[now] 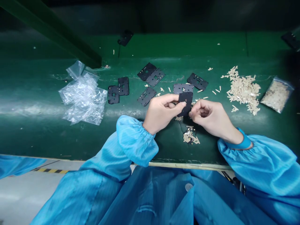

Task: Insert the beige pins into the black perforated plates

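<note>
A black plate with cut-outs (pixel 186 103) stands tilted between my hands. My left hand (pixel 161 114) pinches its left edge between thumb and fingers. My right hand (pixel 206 117) has curled fingers with their tips against the plate's lower right edge. I cannot tell whether those fingertips also hold something small. A small heap of beige pieces (pixel 189 136) lies on the green bench (pixel 150 140) just below the hands. Another black plate (pixel 183 88) lies flat behind the held one, partly hidden by it.
Several more black plates (pixel 146 96) lie on the bench ahead. To the right are a large scatter of beige pieces (pixel 243 90) and a filled plastic bag (pixel 277 94). Crumpled clear plastic bags (pixel 83 98) lie left, under a green beam (pixel 53 26).
</note>
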Tool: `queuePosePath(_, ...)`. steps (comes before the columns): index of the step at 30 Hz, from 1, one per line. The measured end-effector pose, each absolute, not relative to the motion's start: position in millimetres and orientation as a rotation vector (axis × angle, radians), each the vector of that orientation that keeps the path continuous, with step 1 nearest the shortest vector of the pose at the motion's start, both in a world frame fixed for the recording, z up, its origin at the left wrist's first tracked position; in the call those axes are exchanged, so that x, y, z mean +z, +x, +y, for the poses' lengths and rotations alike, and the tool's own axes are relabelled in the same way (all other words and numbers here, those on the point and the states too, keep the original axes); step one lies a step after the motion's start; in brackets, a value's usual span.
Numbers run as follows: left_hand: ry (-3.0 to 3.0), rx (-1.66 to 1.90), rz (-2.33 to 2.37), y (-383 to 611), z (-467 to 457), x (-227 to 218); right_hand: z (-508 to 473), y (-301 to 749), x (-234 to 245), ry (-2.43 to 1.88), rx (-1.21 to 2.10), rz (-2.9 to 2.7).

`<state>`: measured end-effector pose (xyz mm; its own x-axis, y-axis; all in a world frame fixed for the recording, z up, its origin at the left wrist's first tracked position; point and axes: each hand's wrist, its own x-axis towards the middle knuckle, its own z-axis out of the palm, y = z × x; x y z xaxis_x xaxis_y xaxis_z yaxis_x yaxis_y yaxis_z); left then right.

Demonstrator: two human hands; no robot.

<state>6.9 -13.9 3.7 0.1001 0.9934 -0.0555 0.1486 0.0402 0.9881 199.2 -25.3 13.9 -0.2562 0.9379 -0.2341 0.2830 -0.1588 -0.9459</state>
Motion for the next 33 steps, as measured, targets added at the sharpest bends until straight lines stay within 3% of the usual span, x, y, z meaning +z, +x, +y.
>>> queuePosePath(33,1.006,0.939,1.006,-4.2,-5.2,-1.2,-22.1,209.3,18.3,-1.282,1.819,-1.305)
